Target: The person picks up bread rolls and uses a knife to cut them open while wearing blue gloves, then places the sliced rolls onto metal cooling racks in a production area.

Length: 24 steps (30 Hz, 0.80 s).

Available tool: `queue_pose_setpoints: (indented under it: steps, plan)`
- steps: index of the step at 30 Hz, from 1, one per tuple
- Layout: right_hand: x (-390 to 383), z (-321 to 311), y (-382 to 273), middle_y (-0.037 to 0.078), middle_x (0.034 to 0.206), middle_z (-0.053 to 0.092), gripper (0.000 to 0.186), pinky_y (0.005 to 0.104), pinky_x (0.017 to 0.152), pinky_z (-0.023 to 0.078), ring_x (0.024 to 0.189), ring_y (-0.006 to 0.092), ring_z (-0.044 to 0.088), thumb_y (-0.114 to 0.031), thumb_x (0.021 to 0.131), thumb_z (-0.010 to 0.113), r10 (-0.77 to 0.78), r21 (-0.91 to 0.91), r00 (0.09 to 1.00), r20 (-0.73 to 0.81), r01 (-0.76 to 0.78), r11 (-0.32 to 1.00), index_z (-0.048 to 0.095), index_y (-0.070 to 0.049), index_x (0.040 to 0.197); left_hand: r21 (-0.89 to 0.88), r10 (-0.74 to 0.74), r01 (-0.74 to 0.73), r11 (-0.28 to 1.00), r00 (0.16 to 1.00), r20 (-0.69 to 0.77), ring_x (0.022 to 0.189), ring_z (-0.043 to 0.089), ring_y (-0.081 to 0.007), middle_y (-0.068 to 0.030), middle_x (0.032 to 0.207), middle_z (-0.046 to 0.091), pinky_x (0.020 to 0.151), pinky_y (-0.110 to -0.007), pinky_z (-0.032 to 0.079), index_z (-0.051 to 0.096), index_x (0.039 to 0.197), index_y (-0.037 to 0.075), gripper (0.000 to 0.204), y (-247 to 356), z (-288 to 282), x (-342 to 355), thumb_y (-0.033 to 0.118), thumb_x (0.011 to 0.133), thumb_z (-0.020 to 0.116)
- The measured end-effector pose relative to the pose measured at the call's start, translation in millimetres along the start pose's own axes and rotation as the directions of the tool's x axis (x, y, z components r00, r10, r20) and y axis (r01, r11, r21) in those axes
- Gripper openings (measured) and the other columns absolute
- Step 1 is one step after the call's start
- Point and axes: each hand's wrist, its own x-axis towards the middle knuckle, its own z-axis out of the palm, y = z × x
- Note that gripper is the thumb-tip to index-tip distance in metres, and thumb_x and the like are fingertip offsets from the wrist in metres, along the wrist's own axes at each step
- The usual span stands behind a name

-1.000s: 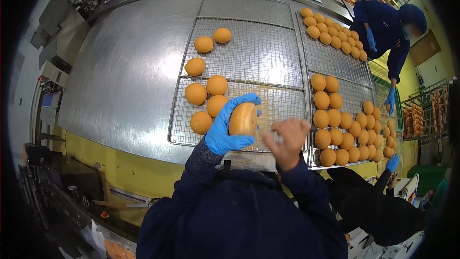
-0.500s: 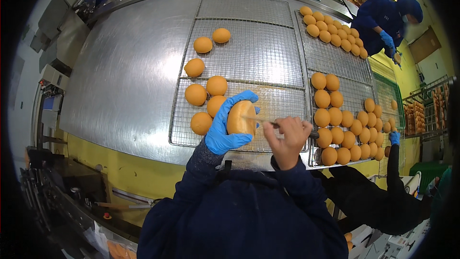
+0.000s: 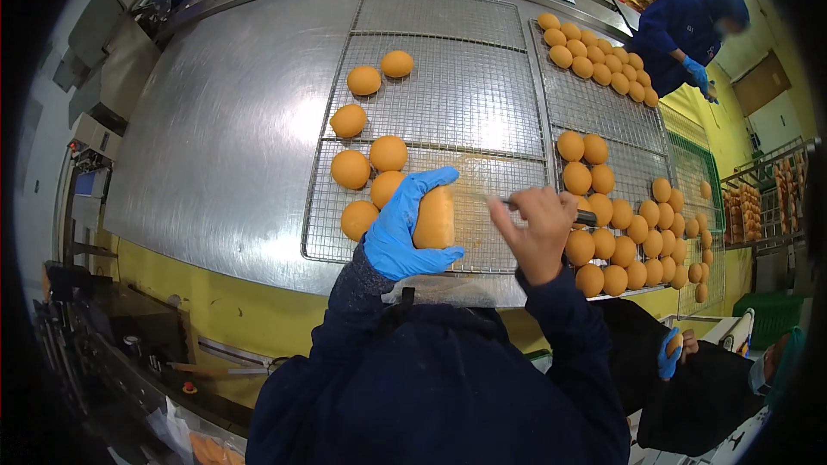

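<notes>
A golden-brown bun (image 3: 433,220) stands on its side in my left hand (image 3: 394,228), which wears a blue glove. Its fingers and thumb wrap round the bun, and its pale side faces right. My bare right hand (image 3: 538,228) grips a knife (image 3: 587,218) by the dark handle, which sticks out to the right of the fist. The thin blade points left toward the bun's pale side and is smeared by motion; whether its tip touches the bun, I cannot tell. Several whole buns (image 3: 350,169) lie left of my left hand on a wire rack (image 3: 439,99) dusted with crumbs.
A second wire rack (image 3: 593,107) on the right carries rows of buns. Both lie on a steel table (image 3: 233,86). One co-worker (image 3: 680,34) in blue stands at the far right; another co-worker (image 3: 706,387) at the near right holds a bun.
My right hand has drawn the knife to the right, away from the bun. The bun has turned slightly in my left hand. The near-right co-worker's gloved hand has pulled back from the buns.
</notes>
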Motion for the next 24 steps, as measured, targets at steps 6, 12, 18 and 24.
queue_pose_setpoints:
  steps: [6,12,18,24]
  plan:
    - [3,0,-1,-0.002,0.059,0.05,0.026,0.033,0.066,0.028,0.058,0.0163,0.047,-0.028,0.071,0.072,0.066,-0.014,0.998,0.014,-0.066,0.998,0.053,-0.013,0.062,-0.029,-0.007,0.007,1.0,1.0,0.016,0.115,0.044,-0.022,-0.0103,0.127,0.042,0.099,-0.035,0.037,0.036,0.132,0.005,0.083,0,1,-3,0.016,0.062,0.079]
    - [-5,9,10,-0.003,0.055,0.047,0.024,0.0315,0.063,0.028,0.054,0.0151,0.044,-0.027,0.072,0.072,0.225,0.028,0.974,0.018,-0.225,0.974,0.055,-0.013,0.062,-0.806,-0.101,0.113,0.581,0.993,0.066,0.115,0.046,-0.0361,-0.0166,0.134,0.037,0.089,-0.047,0.047,0.028,0.136,0.005,0.087,-2,13,-2,0.046,0.07,0.068]
    - [-8,-11,-21,-0.002,0.059,0.047,0.021,0.0322,0.068,0.028,0.057,0.0162,0.044,-0.024,0.07,0.073,0.155,0.182,0.988,0.023,-0.157,0.971,0.056,-0.012,0.066,-0.988,-0.098,0.097,0.121,0.992,0.086,0.118,0.044,-0.041,-0.0191,0.137,0.034,0.09,-0.055,0.044,0.025,0.138,0.006,0.091,-14,23,-4,0.064,0.074,0.055]
    - [-24,6,-14,0.0,0.063,0.053,0.024,0.0341,0.071,0.029,0.061,0.0184,0.048,-0.024,0.066,0.074,0.069,0.093,0.997,-0.043,-0.064,0.994,0.054,-0.012,0.065,-0.915,-0.216,0.083,0.394,0.976,-0.004,0.117,0.045,-0.0392,-0.0183,0.13,0.042,0.093,-0.053,0.042,0.03,0.135,0.002,0.086,-2,30,-1,0.056,0.074,0.059]
